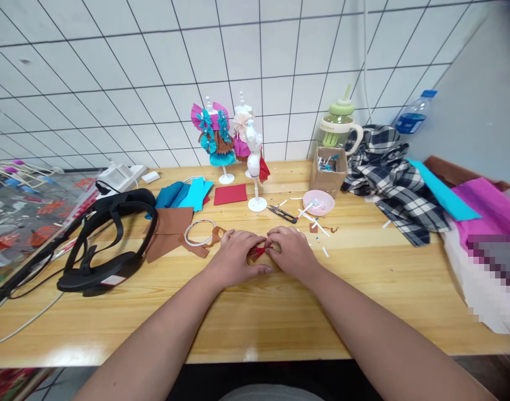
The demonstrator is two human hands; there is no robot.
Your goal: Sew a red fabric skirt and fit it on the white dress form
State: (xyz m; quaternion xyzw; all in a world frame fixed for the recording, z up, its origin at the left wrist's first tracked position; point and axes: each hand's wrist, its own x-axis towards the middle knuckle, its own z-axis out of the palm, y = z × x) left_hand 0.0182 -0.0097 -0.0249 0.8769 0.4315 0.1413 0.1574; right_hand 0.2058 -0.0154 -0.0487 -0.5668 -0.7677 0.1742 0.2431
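1. The left hand point(237, 259) is back upward on the table point(280, 328), fingers bent over the left side of a small red piece point(257, 253); whether it pinches the piece or only touches it, I cannot tell
2. The right hand point(292, 253) closes its thumb and fingertips on the right end of that red piece, which sits between the two hands
3. Just beyond the hands lie black snips point(283, 214), tips pointing away to the left, near a pink dish point(323, 212) and scattered white strips point(320, 226)
4. To the left, a white ring point(187, 237) overlaps brown sheets point(171, 225), with turquoise sheets point(194, 195) behind and a flat red sheet point(230, 194) nearer the middle
5. At the back, a white form point(254, 143) stands in front of a partly hidden form point(241, 125), beside a ruffled form point(215, 139) in magenta, turquoise and brown
6. A cardboard box point(327, 182) stands before a green-lidded bottle point(341, 109), beside plaid cloth point(388, 167)
7. Black headgear point(86, 277) lies at the left
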